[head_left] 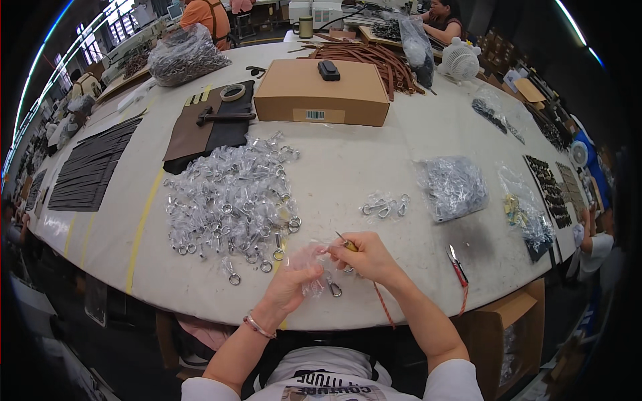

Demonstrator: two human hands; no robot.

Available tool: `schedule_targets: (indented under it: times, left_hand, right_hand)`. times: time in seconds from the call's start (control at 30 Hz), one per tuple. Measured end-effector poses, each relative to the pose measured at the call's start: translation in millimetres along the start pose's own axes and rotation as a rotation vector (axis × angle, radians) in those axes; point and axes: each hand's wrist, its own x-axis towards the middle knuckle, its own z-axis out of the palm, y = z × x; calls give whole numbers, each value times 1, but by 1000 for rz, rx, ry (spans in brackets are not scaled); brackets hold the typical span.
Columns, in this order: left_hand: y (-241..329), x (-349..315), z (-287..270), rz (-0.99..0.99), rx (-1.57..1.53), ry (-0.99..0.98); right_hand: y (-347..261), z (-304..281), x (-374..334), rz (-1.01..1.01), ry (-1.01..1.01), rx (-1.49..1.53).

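Observation:
My left hand is closed around a crumpled clear plastic bag over the table's near edge. Close beside it, my right hand grips a small pointed tool with a yellow handle, its thin metal tip angled up and left. The right fingertips meet the bag's edge. A metal snap hook shows just below the hands; whether it is inside the bag I cannot tell. Left of my hands spreads a large heap of bagged metal key-ring clasps. Several loose clasps lie beyond my right hand.
A packet of clear bags and a red-handled cutter with a cord lie to the right. Farther back are a cardboard box, a hammer, and brown straps. Black strips lie left. Other people sit beyond the table.

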Motion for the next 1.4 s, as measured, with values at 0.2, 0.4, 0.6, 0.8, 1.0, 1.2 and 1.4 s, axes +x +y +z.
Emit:
schedule_targets:
  times: [0.2,0.4,0.6,0.8,1.0,1.2,1.4]
  left_hand:
    - [0,-2,-25,49,198,7]
    - [8,-9,-18,-71,-152,-81]
    - [4,-6,-5,-150,120,36]
    - [1,-8,-13,90,425,133]
    - [14,-22,-33,139,237,216]
    - [15,-27,-37,115,83,286]
    - [9,-25,-43,97,-5,307]
  right_hand:
    - [-1,-7,-2,10,-59,348]
    - [1,2,-5,85,-99,506]
    - [7,21,-3,13,-84,379]
    - [7,23,-2,23,-75,141]
    - [17,17,-3,-293,-7,-806]
    - [20,31,-2,-125,-148,-761]
    - [12,14,-22,-235,44,-334]
